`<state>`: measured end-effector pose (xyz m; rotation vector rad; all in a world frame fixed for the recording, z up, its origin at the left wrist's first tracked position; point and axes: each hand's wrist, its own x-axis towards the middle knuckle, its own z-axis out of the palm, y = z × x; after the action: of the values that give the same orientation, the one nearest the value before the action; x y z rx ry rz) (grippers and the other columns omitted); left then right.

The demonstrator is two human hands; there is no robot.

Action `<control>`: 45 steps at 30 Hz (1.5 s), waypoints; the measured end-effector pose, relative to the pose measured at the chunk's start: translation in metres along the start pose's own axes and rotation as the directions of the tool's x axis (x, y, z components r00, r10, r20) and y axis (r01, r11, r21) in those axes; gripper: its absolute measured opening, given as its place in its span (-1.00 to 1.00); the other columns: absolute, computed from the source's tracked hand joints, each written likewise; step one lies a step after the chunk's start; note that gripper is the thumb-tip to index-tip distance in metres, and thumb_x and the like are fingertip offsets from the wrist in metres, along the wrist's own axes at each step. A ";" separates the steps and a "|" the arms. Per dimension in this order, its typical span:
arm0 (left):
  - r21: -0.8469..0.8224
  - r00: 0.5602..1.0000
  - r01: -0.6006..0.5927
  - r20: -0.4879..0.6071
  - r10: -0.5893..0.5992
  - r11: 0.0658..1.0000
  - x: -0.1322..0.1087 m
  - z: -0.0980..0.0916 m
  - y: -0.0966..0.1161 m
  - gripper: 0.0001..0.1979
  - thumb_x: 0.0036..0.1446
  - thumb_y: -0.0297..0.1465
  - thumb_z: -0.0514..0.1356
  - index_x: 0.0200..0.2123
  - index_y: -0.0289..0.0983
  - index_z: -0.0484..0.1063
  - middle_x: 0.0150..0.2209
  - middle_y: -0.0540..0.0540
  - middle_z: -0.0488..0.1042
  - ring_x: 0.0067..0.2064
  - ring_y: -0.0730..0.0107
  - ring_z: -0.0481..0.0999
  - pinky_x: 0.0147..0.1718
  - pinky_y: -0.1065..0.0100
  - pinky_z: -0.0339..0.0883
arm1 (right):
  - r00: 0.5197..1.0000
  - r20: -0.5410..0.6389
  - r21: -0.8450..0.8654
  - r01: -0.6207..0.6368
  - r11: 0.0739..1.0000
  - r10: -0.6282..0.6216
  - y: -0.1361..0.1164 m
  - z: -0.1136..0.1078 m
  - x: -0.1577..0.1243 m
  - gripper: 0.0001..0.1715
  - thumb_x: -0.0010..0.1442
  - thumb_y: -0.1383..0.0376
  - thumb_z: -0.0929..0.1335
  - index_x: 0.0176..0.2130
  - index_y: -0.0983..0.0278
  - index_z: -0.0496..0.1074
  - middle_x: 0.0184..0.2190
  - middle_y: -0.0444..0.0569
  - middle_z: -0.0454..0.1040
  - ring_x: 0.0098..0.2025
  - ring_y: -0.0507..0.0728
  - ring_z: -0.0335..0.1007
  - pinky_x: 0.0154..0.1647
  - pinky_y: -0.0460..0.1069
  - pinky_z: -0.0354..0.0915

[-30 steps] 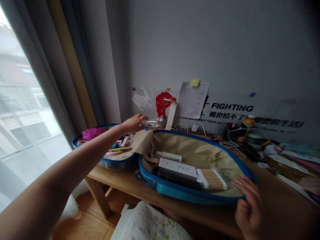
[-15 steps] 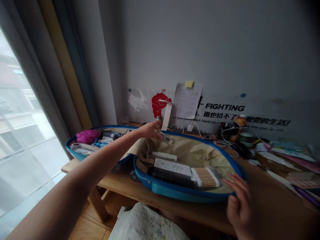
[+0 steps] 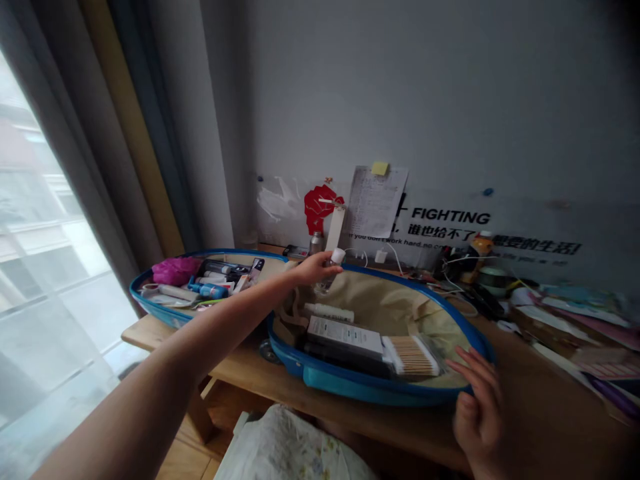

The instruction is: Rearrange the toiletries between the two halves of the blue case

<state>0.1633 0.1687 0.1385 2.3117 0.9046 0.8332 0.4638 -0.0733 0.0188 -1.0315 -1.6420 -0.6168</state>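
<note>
My left hand (image 3: pixel 316 269) is closed around a small clear bottle with a white cap (image 3: pixel 338 256), held upright over the back of the open blue suitcase (image 3: pixel 370 393). My right hand (image 3: pixel 479 397) rests at the suitcase's right front rim, fingers apart, holding nothing. Inside this half lie a white tube (image 3: pixel 330 313), a dark box with a white printed top (image 3: pixel 345 333) and a pack of cotton swabs (image 3: pixel 411 355). The swabs are the things nearest my right hand.
The suitcase's other half (image 3: pixel 165 312) holds a pink bundle (image 3: pixel 176 271), a blue bottle (image 3: pixel 207 290) and several small items. Behind stand a metal-capped bottle (image 3: pixel 316 243) and a white upright strip (image 3: pixel 335 228). Papers and clutter (image 3: pixel 565 313) cover the wooden table's right side.
The bottle in my left hand has turned from tilted to upright, its white cap now showing on top. My left hand has shifted slightly right. My right hand has stayed put.
</note>
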 end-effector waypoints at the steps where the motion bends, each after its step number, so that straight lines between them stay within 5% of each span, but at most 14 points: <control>1: 0.025 0.999 -0.010 0.039 0.009 1.000 0.001 0.004 0.001 -0.62 0.16 -0.16 0.27 -0.07 -0.30 0.44 -0.24 -0.02 0.53 -0.20 0.36 0.49 -0.16 0.37 0.37 | 1.000 -0.003 -0.002 0.002 1.000 -0.002 0.000 0.000 0.000 -0.53 0.41 0.10 0.13 0.00 0.28 0.44 0.01 0.19 0.46 0.19 0.34 0.31 0.19 0.33 0.22; 11: 0.267 0.928 -0.049 0.368 -0.055 0.962 0.010 0.038 -0.003 -0.68 0.09 -0.29 0.34 -0.09 -0.27 0.51 -0.27 -0.03 0.51 -0.26 0.32 0.49 -0.20 0.31 0.35 | 1.000 0.006 0.003 -0.015 1.000 0.015 -0.004 -0.002 0.003 -0.55 0.41 0.10 0.14 0.00 0.26 0.44 0.02 0.17 0.46 0.19 0.34 0.32 0.17 0.33 0.24; 19: 0.392 0.914 0.029 0.362 -0.183 0.920 0.003 0.051 -0.023 -0.50 0.07 -0.25 0.34 0.08 -0.21 0.40 -0.10 -0.20 0.56 -0.09 0.11 0.54 -0.13 0.23 0.36 | 1.000 0.003 -0.004 -0.015 1.000 0.015 -0.004 -0.001 0.003 -0.55 0.41 0.10 0.13 0.01 0.26 0.44 0.01 0.17 0.45 0.19 0.33 0.31 0.18 0.32 0.24; 34: 0.472 0.879 -0.032 0.433 -0.200 0.881 0.003 0.067 -0.035 -0.63 0.21 -0.33 0.11 0.07 -0.13 0.46 0.05 -0.20 0.52 0.18 0.03 0.38 0.16 0.12 0.23 | 1.000 0.014 0.002 -0.025 1.000 0.025 -0.003 -0.002 0.001 -0.55 0.41 0.10 0.13 0.00 0.26 0.43 0.02 0.18 0.45 0.20 0.34 0.30 0.16 0.32 0.24; 45: 0.478 0.865 -0.033 0.453 -0.214 0.878 -0.001 0.065 -0.032 -0.53 0.11 -0.38 0.17 0.12 -0.09 0.42 0.11 -0.15 0.52 0.09 0.03 0.48 0.08 0.11 0.32 | 1.000 -0.010 0.012 -0.021 1.000 0.021 -0.001 0.000 0.000 -0.54 0.41 0.09 0.13 -0.01 0.26 0.45 0.02 0.18 0.47 0.19 0.34 0.32 0.19 0.33 0.24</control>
<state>0.1949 0.1737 0.0738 2.6719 1.0477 -0.0679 0.4628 -0.0735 0.0184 -1.0346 -1.6220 -0.5971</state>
